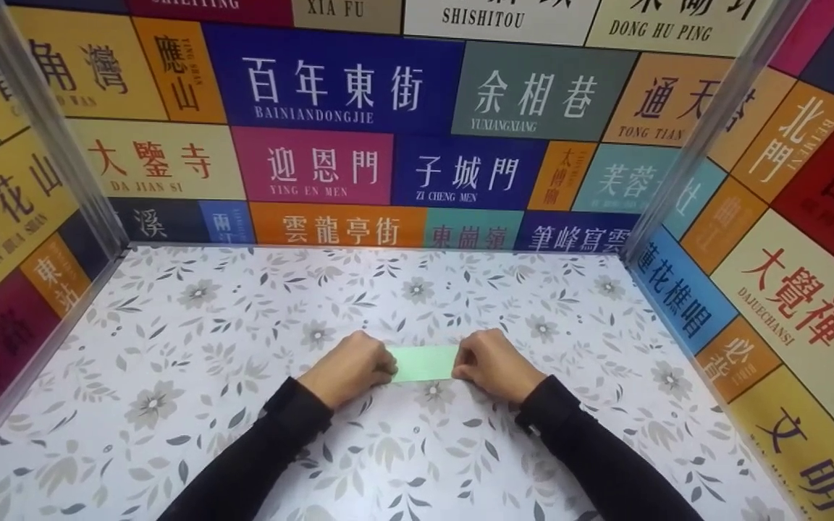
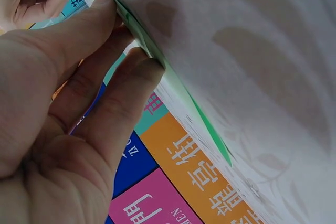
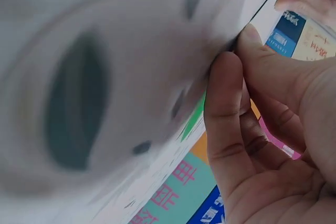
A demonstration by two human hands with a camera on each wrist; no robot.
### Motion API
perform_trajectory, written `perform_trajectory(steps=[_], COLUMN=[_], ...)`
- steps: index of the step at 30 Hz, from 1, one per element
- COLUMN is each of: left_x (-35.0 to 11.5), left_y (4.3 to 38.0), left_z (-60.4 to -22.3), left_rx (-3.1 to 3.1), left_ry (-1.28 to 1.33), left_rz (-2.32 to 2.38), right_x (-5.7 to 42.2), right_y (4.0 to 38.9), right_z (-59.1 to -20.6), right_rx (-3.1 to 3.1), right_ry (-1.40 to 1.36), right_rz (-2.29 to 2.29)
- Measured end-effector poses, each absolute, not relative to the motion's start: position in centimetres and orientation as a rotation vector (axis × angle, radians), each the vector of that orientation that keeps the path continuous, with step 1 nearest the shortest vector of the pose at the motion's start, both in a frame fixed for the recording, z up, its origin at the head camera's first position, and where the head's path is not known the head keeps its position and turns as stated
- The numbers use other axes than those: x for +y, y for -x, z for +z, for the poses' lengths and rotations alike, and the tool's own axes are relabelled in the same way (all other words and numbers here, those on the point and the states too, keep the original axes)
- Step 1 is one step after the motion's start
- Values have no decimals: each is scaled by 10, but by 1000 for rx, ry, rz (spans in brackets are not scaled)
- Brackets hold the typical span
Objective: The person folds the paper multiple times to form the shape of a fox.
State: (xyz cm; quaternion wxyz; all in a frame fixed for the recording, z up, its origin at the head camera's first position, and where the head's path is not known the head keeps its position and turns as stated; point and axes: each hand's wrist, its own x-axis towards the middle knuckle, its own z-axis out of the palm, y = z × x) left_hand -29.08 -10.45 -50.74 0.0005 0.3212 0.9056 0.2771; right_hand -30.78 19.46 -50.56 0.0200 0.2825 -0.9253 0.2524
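A pale green strip of paper [image 1: 424, 363] lies low over the flower-patterned tabletop in the head view, its long side running between the two hands. My left hand [image 1: 355, 367] pinches its left end, thumb and curled fingers at the edge. At the opposite end my right hand [image 1: 496, 364] pinches it the same way. From the left wrist, the green paper [image 2: 207, 124] appears nearly edge-on, with a brighter green sliver along its far part. Only a small green piece of the paper [image 3: 194, 118] shows past the fingers in the right wrist view.
The white tabletop [image 1: 229, 449] carries grey leaves and flowers. Panels with coloured Chinese place-name blocks surround it: a back wall [image 1: 330, 79], a left wall [image 1: 4, 210] and a right wall [image 1: 772, 289]. Clear corner strips [image 1: 706, 123] join them.
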Motion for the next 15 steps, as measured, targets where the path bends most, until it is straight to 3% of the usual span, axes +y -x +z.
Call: perform_trajectory(steps=[15], left_x=[-105], left_y=[292], left_z=[-510], left_rx=[2859], left_ry=[-1055], left_rz=[840], right_x=[200], right_y=[306], right_z=[-508], right_rx=[-2905], right_ry=[-762], right_rz=[848])
